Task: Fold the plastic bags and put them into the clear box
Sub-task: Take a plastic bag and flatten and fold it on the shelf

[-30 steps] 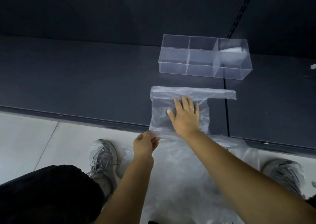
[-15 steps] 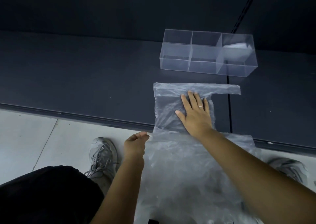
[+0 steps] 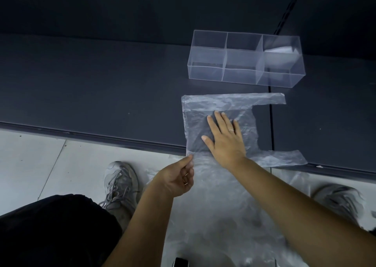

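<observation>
**Plastic bag spread flat for folding**

On the dark bench [image 3: 101, 83], the plastic bag [image 3: 223, 105] lies crosswise, handles pointing right. The clear box [image 3: 203, 71] stands just beyond it. The right hand [image 3: 225, 138] presses flat on the bag's middle. The left hand [image 3: 177, 177] pinches its near-left corner.

Left hand [image 3: 177, 179]: 1.0 s ago it pinches the near-left corner of the plastic bag [image 3: 223, 103]. 0.5 s ago it is off the bag, just left of it. Now it is back at the left edge, where the bag crosses the front edge of the bench [image 3: 101, 87], thumb and forefinger pinching.

Right hand [image 3: 225, 142]: flat on the bag, fingertips now slightly nearer the person, below the folded top strip, thumb spread wider.

Near handle [image 3: 284, 157] now lies flatter on the bench.
</observation>
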Demonstrator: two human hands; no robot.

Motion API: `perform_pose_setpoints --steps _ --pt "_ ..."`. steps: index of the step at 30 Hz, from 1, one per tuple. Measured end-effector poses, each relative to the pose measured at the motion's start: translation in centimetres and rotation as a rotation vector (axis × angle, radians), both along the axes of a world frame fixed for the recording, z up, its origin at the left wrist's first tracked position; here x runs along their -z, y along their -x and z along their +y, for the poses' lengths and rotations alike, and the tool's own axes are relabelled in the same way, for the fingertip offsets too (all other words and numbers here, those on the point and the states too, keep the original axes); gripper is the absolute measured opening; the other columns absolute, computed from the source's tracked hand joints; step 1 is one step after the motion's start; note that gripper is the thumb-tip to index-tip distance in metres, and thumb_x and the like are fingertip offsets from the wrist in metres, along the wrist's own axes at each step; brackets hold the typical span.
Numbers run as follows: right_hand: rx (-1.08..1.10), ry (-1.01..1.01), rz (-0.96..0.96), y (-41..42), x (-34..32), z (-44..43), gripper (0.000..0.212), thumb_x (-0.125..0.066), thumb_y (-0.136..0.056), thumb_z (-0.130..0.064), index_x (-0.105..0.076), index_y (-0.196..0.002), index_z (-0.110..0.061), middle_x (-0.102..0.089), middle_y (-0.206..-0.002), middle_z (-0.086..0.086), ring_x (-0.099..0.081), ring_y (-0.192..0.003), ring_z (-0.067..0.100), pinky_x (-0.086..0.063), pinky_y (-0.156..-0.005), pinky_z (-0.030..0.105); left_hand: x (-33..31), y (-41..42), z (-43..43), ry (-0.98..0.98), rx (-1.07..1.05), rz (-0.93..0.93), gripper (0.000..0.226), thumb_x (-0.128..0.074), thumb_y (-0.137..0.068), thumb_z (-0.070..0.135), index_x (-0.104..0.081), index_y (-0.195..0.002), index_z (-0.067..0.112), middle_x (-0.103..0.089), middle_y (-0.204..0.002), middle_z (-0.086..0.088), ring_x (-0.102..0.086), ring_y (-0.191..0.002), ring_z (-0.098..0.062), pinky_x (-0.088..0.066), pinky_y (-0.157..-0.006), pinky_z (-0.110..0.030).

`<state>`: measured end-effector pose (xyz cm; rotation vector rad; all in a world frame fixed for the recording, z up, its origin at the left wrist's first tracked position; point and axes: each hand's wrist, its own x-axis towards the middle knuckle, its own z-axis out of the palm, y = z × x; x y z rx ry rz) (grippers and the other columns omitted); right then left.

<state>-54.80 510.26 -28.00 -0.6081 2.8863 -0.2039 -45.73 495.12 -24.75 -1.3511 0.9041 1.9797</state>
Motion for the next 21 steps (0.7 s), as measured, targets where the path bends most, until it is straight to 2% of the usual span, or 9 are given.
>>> perform_pose_setpoints --steps 4,7,9,11,13,14,16,18,21 --pt "-0.033 0.008 0.026 1.2 0.2 2.1 0.066 -0.018 -0.097 -0.056 -0.009 -0.154 -0.024 0.001 -0.162 -0.001 0.005 -0.149 0.016 0.011 -0.118 0.039 0.1 -0.4 -0.6 -0.057 -0.029 0.070 0.025 -0.075 -0.078 0.026 -0.058 -0.062 0.017 -0.055 -0.056 0.006 -0.054 -0.047 -0.006 -0.047 -0.049 -0.018" --pt "-0.034 -0.010 0.027 2.0 0.0 3.5 0.065 -0.022 -0.098 -0.055 -0.011 -0.154 -0.024 -0.002 -0.162 -0.001 0.004 -0.149 0.016 0.009 -0.118 0.038 0.1 -0.8 -1.1 -0.074 -0.112 0.106 0.023 -0.076 -0.067 0.015 -0.055 -0.062 0.021 -0.050 -0.054 0.006 -0.049 -0.045 -0.005 -0.047 -0.048 -0.018" --pt "-0.023 -0.011 0.017 2.5 -0.2 4.2 0.063 -0.023 -0.099 -0.052 -0.009 -0.154 -0.025 -0.001 -0.162 0.000 0.004 -0.149 0.016 0.009 -0.119 0.038 0.0 -1.0 -1.4 -0.037 -0.103 0.118 0.024 -0.077 -0.062 0.015 -0.055 -0.066 0.023 -0.053 -0.057 0.006 -0.052 -0.049 -0.006 -0.049 -0.052 -0.020" --pt "0.010 -0.016 0.018 2.7 -0.5 4.5 0.060 -0.023 -0.101 -0.049 -0.009 -0.154 -0.024 -0.001 -0.162 0.000 0.005 -0.149 0.016 0.009 -0.119 0.039 -0.1 -0.9 -1.4 0.019 -0.019 0.135 0.020 -0.076 -0.069 0.028 -0.061 -0.078 0.019 -0.064 -0.070 0.003 -0.061 -0.067 -0.010 -0.051 -0.064 -0.025" --pt "0.042 0.005 0.040 2.3 -1.0 4.2 0.058 -0.022 -0.101 -0.046 -0.010 -0.154 -0.023 -0.002 -0.162 0.001 0.005 -0.149 0.018 0.008 -0.119 0.041 -0.3 -0.5 -1.0 0.051 0.064 0.145 0.034 -0.067 -0.081 0.046 -0.066 -0.095 0.015 -0.072 -0.090 0.000 -0.066 -0.087 -0.014 -0.051 -0.072 -0.029" --pt "0.046 0.032 0.050 2.0 -1.3 3.8 0.058 -0.022 -0.101 -0.046 -0.011 -0.154 -0.023 -0.003 -0.162 0.002 0.004 -0.149 0.018 0.008 -0.118 0.041 -0.5 -0.2 -0.6 0.066 0.104 0.144 0.042 -0.062 -0.084 0.052 -0.066 -0.102 0.015 -0.074 -0.095 0.000 -0.066 -0.090 -0.014 -0.051 -0.072 -0.028" --pt "0.037 0.097 0.034 1.0 -1.7 2.5 0.060 -0.020 -0.100 -0.048 -0.012 -0.154 -0.022 -0.002 -0.162 0.002 0.004 -0.149 0.018 0.008 -0.117 0.041 -1.2 0.4 0.3 0.138 0.164 0.127 0.042 -0.061 -0.085 0.053 -0.066 -0.105 0.016 -0.075 -0.092 0.001 -0.068 -0.084 -0.012 -0.051 -0.068 -0.025" --pt "0.043 0.118 -0.009 0.3 -1.5 1.4 0.063 -0.018 -0.099 -0.052 -0.009 -0.154 -0.023 0.000 -0.162 0.001 0.007 -0.148 0.017 0.009 -0.117 0.040 -1.6 0.8 1.4 0.281 0.156 0.099 0.030 -0.066 -0.086 0.043 -0.066 -0.097 0.015 -0.075 -0.085 0.001 -0.067 -0.076 -0.012 -0.051 -0.064 -0.022" --pt "0.086 0.031 -0.028 -0.1 -0.6 1.3 0.065 -0.017 -0.098 -0.055 -0.002 -0.154 -0.025 0.005 -0.162 0.001 0.011 -0.148 0.018 0.011 -0.117 0.041 -1.4 0.8 3.1 0.537 0.001 0.102 0.015 -0.070 -0.087 0.024 -0.063 -0.081 0.012 -0.069 -0.078 -0.002 -0.062 -0.069 -0.012 -0.048 -0.063 -0.022"
